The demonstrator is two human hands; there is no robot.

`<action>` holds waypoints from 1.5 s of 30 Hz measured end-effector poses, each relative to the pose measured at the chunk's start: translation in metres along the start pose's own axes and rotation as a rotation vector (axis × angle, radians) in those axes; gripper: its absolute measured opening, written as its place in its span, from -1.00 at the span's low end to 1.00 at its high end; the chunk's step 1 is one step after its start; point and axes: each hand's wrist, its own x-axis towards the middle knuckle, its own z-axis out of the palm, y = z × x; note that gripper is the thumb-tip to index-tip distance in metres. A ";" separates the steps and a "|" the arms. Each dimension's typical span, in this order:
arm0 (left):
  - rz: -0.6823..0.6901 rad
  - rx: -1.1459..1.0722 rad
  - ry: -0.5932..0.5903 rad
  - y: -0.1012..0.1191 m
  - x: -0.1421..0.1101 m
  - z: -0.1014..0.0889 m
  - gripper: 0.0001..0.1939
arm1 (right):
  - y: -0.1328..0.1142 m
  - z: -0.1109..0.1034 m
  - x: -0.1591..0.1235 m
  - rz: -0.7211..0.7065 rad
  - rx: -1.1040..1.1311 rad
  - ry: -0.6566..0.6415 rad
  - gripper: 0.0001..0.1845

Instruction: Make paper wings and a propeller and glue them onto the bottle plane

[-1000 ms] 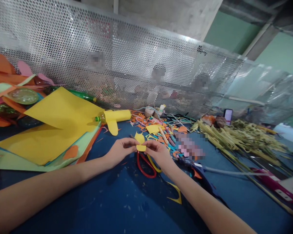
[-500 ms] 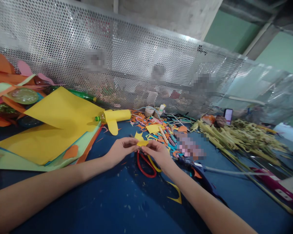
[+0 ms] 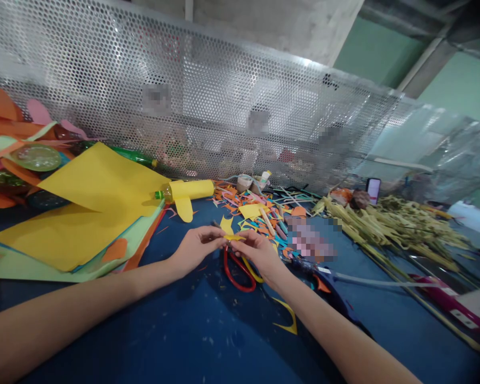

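Note:
Between my two hands is a small piece of yellow paper (image 3: pixel 233 238), pinched by the fingertips from both sides. My left hand (image 3: pixel 202 246) is closed on its left end, and my right hand (image 3: pixel 258 252) is closed on its right end. Just below them on the blue table lies a pair of scissors with a red handle loop (image 3: pixel 239 273); a yellow loop shows partly behind my right hand. A bottle wrapped in yellow paper (image 3: pixel 192 190), with a green cap and a rounded paper flap, lies beyond my left hand.
Yellow sheets (image 3: pixel 100 213) are stacked at the left, beside bottles with orange paper shapes (image 3: pixel 8 128). Colourful paper scraps (image 3: pixel 260 205) lie ahead. A blue glue gun (image 3: pixel 332 288) rests at the right, near dried husks (image 3: pixel 400 224). Perforated metal mesh (image 3: pixel 224 96) stands behind.
The yellow paper between my fingertips has tilted and looks narrower, seen more edge-on. Both hands stay in nearly the same place.

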 end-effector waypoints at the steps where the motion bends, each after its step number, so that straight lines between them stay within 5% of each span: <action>1: -0.004 -0.004 0.004 0.000 0.000 0.000 -0.79 | 0.000 0.000 0.000 -0.021 -0.026 0.010 -0.72; 16: -0.008 0.026 -0.003 -0.001 0.002 0.000 -0.78 | -0.009 -0.002 -0.008 -0.391 -0.529 0.162 -0.92; 27: 0.179 0.236 0.020 0.008 -0.001 -0.002 -0.89 | -0.010 -0.002 -0.009 -0.461 -0.605 0.195 -0.93; 45: 0.214 0.309 -0.032 0.010 -0.006 0.001 -0.84 | -0.021 0.005 -0.016 -0.475 -0.780 0.168 -0.91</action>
